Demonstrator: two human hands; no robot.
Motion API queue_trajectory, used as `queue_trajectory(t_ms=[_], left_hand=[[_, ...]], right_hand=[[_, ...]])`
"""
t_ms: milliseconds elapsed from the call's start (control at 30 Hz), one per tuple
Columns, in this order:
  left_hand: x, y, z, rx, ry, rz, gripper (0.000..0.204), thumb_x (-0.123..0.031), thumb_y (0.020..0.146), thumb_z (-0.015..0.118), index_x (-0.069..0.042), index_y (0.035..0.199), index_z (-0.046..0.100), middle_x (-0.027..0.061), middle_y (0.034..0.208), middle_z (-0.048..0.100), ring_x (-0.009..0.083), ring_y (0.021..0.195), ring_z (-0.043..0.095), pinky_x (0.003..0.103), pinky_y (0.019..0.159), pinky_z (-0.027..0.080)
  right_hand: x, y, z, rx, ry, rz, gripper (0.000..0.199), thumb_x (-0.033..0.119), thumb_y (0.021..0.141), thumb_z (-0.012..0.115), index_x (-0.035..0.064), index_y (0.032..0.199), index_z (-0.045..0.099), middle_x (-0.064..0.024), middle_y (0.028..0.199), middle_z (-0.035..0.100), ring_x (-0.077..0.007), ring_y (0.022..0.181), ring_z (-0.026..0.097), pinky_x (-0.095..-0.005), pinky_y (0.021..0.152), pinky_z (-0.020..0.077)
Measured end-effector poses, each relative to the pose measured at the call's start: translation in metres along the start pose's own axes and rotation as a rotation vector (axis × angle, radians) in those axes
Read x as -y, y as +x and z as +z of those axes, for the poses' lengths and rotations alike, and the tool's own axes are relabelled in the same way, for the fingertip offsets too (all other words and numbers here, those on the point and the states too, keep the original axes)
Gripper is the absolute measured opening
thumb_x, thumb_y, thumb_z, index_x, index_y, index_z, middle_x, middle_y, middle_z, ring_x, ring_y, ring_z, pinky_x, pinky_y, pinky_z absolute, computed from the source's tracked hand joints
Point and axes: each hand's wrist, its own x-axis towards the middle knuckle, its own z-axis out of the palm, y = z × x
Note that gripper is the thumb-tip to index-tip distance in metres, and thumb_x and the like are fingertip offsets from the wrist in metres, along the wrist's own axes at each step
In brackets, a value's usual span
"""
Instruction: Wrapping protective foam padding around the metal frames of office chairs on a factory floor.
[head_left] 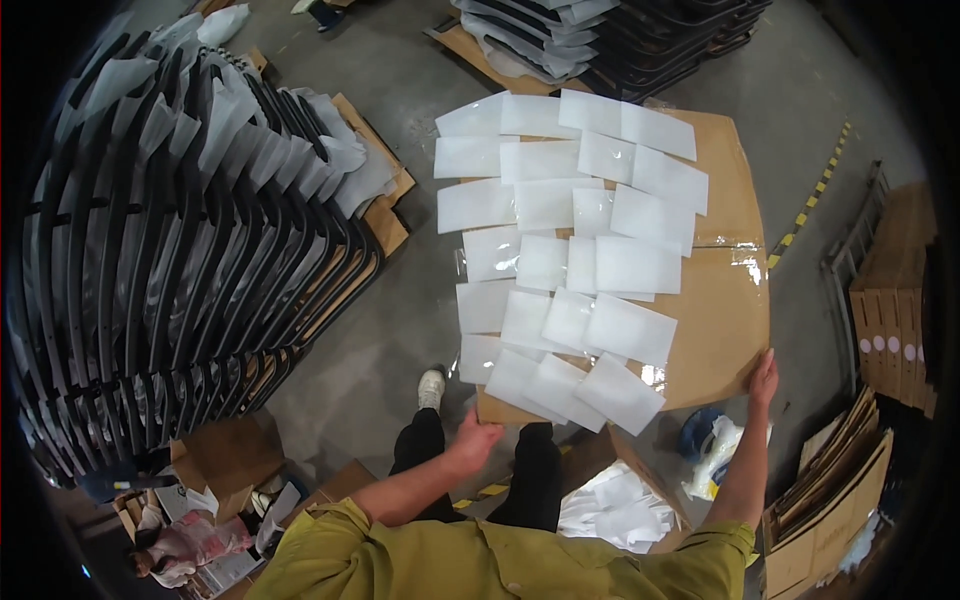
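Note:
A large flat cardboard sheet (715, 315) is held out in front of me, with a band of clear shiny tape across its right part. Overlapping rows of white foam sheets (638, 264) cover its left and middle, some fixed with clear tape strips and jutting past the left edge. My left hand (473, 443) grips the near left corner of the cardboard. At the near right edge, my right hand (764, 377) is closed on the same cardboard. The fingertips of both hands are partly hidden by the sheet.
Curved black metal frames (190, 250) with grey wrapping stand densely on the left; more black frames (660, 50) are stacked ahead. Near my legs is an open box of white sheets (615, 505). Flattened cardboard (830, 500) leans at right. A person (190, 545) is at lower left.

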Motion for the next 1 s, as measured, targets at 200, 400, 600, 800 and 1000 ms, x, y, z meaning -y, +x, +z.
queue_trajectory(t_ms=[200,400,600,800,1000], left_hand=[[-0.077,0.026,-0.078,0.03,-0.017,0.057,0.058,0.014,0.061,0.046,-0.009,0.113,0.039,0.0027,0.091,0.048,0.0133,0.077,0.048,0.022,0.06,0.04],[-0.177,0.077,-0.143,0.134,0.335,0.104,0.055,0.008,0.057,0.05,-0.005,0.11,0.039,0.0051,0.091,0.048,0.0154,0.077,0.049,0.025,0.062,0.042],[-0.273,0.104,-0.174,0.092,0.475,0.081,0.05,0.01,0.058,0.045,-0.009,0.104,0.044,0.005,0.091,0.051,0.0177,0.08,0.053,0.028,0.064,0.048],[-0.324,0.123,-0.171,0.05,0.58,0.135,0.063,0.008,0.058,0.042,-0.013,0.118,0.039,0.0047,0.098,0.052,0.0179,0.085,0.053,0.032,0.068,0.046],[-0.351,0.126,-0.182,-0.027,0.576,0.257,0.069,0.008,0.066,0.042,-0.013,0.129,0.022,0.0065,0.109,0.049,0.017,0.089,0.053,0.032,0.069,0.044]], right_hand=[[0.014,-0.127,0.02,-0.002,0.135,0.212,0.052,0.044,0.087,0.038,-0.0049,0.084,0.055,-0.0097,0.07,0.055,-0.017,0.068,0.049,-0.0295,0.065,0.0399],[0.053,-0.248,0.054,-0.079,-0.091,0.177,0.061,0.049,0.086,0.033,-0.0064,0.079,0.058,-0.0197,0.072,0.06,-0.0289,0.066,0.056,-0.0368,0.064,0.042],[0.112,-0.377,0.096,-0.04,-0.016,0.364,0.059,0.044,0.087,0.033,-0.0081,0.068,0.053,-0.0163,0.058,0.053,-0.022,0.056,0.049,-0.0371,0.055,0.0384],[0.176,-0.458,0.132,-0.028,0.218,0.51,0.05,0.04,0.088,0.038,0.0013,0.058,0.045,-0.0044,0.05,0.044,-0.0117,0.044,0.041,-0.0248,0.041,0.0343],[0.224,-0.514,0.17,0.149,0.282,0.582,0.05,0.04,0.088,0.034,0.0007,0.06,0.046,-0.006,0.049,0.045,-0.0118,0.042,0.041,-0.0256,0.04,0.0318]])
